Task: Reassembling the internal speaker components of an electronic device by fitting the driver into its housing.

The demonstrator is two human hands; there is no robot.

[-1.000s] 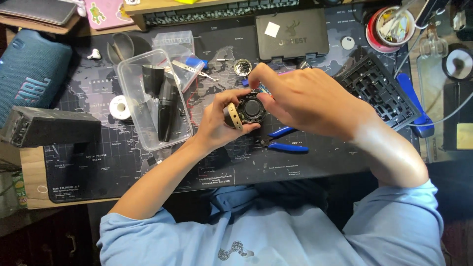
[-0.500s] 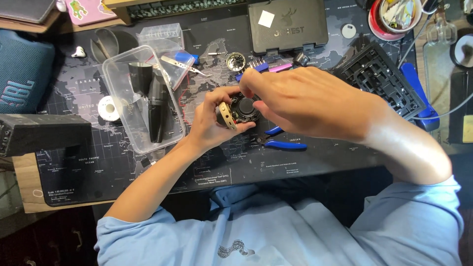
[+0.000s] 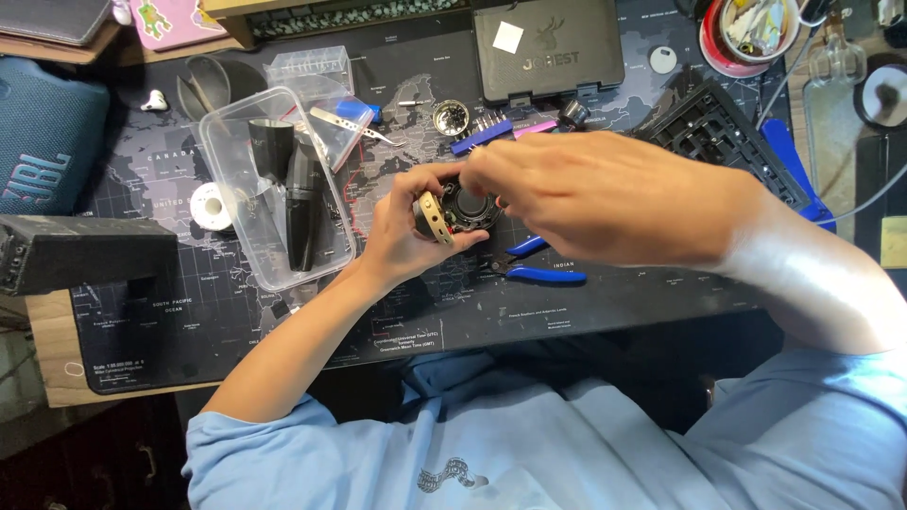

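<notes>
Above the dark desk (image 3: 283, 331) at frame centre, a small round black part (image 3: 468, 206) is gripped by the left hand (image 3: 406, 231); the right hand (image 3: 605, 198) is closed over it, perhaps pinching.

Open mat lies near the person. A clear plastic tub (image 3: 274, 189) blocks the left, blue-handled pliers (image 3: 537, 272) sit under the right hand (image 3: 605, 198), and a black case (image 3: 548, 47) stands far.

Round black part (image 3: 470, 206) with a tan disc (image 3: 434, 217) on its left side — held tilted above the middle of the dark map-printed mat (image 3: 189, 321), open face up, partly hidden by fingers.
</notes>
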